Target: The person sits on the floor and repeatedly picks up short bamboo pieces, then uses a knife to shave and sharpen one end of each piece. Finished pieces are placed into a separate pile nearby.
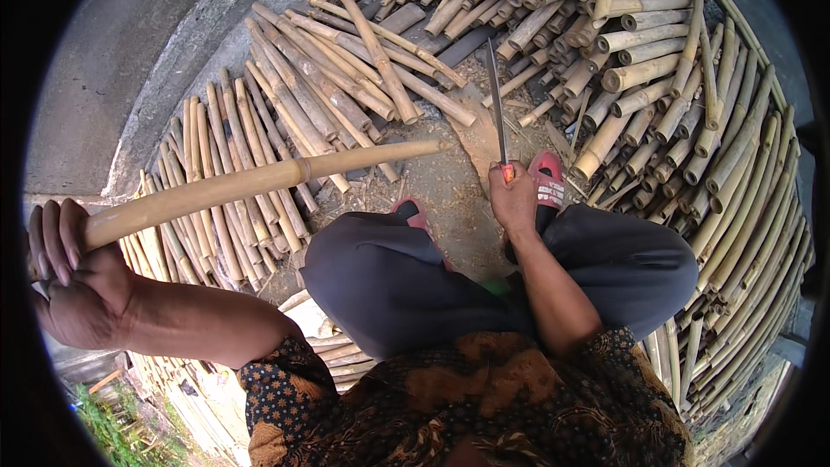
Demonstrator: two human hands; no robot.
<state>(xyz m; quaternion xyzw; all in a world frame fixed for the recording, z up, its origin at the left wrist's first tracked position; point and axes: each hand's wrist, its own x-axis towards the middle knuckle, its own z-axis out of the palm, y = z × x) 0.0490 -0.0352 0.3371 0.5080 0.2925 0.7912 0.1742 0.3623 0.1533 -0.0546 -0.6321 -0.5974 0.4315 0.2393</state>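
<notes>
At the left, my raised left hand point(82, 281) is wrapped round the thick end of a bamboo pole point(220, 192). The pole slants across in front of me, its thin tip over the ground ahead of my knees. My right hand point(516, 197) grips the red-orange handle of a long-bladed knife point(495, 99) between my knees. Its narrow blade points up and away from me, apart from the pole. Behind the blade, a flat brown board point(477, 138) lies on the ground among pale shavings.
Cut bamboo lengths point(220, 121) lie in rows at the left. A high bamboo stack point(640, 60) curves round the far and right sides. My bent knees and red sandals point(546, 180) are close to the knife. A concrete wall point(147, 43) bounds the far left.
</notes>
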